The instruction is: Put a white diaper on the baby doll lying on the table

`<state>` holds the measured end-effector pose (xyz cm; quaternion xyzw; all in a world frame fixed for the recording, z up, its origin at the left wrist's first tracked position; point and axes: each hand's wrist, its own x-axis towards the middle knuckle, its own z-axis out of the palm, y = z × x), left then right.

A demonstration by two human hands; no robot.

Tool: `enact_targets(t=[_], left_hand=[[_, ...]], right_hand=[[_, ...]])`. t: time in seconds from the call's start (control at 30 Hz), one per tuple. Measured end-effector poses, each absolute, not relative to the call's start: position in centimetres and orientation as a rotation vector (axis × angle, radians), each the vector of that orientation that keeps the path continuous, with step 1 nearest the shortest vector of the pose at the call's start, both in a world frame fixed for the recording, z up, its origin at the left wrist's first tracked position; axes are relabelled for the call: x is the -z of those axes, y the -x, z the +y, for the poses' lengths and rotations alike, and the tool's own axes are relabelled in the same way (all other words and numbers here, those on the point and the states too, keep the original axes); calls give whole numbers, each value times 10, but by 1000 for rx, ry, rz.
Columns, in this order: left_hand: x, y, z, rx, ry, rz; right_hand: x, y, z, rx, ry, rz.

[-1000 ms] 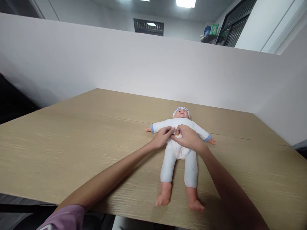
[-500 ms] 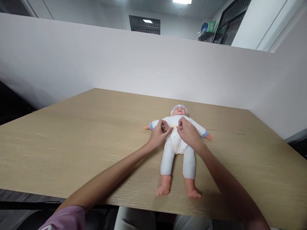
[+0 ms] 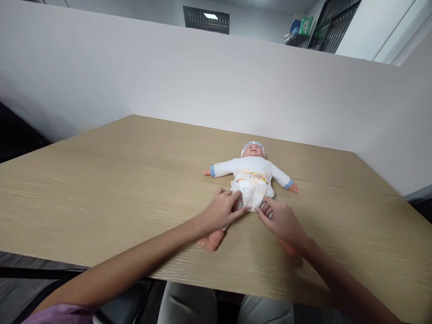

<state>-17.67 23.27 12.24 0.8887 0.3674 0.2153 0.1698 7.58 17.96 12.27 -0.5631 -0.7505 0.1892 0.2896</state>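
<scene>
A baby doll [image 3: 252, 165] in a white outfit with blue cuffs and a lettered white cap lies on its back on the table, head away from me, arms spread. Around its hips sits a white diaper [image 3: 252, 191] with a yellow-orange patterned band at the waist. My left hand [image 3: 224, 209] pinches the diaper's edge near the doll's crotch, on the left. On the right side, my right hand [image 3: 281, 220] is closed on the opposite edge, fingers bent. The doll's legs are spread apart and mostly hidden behind my hands; one foot [image 3: 212, 241] shows beside my left wrist.
The doll rests on a wide wood-grain table [image 3: 111, 189] with a seam across it. A pale partition [image 3: 189, 81] rises behind the table. Beyond it, a green package [image 3: 305, 26] stands on a dark shelf at the back right.
Both hands have moved down from the doll's waist to its crotch, uncovering the diaper's patterned waistband. The doll's legs have spread apart. The view has tilted slightly downward.
</scene>
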Motion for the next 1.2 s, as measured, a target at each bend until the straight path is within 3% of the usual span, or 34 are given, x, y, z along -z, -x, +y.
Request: enact_targets(t=[0.3, 0.53, 0.9, 1.2], left_hand=[[-109, 165, 235, -696, -2470, 1115], [-107, 170, 233, -919, -2436, 1007], [-111, 169, 235, -820, -2419, 980], [-95, 170, 248, -952, -1970, 1048]], right_hand=[[-93, -53, 172, -62, 1464, -2057], [-87, -52, 167, -158, 1435, -1988], [-92, -50, 169, -225, 1451, -1976], [-99, -52, 172, -538, 1494, -1639]])
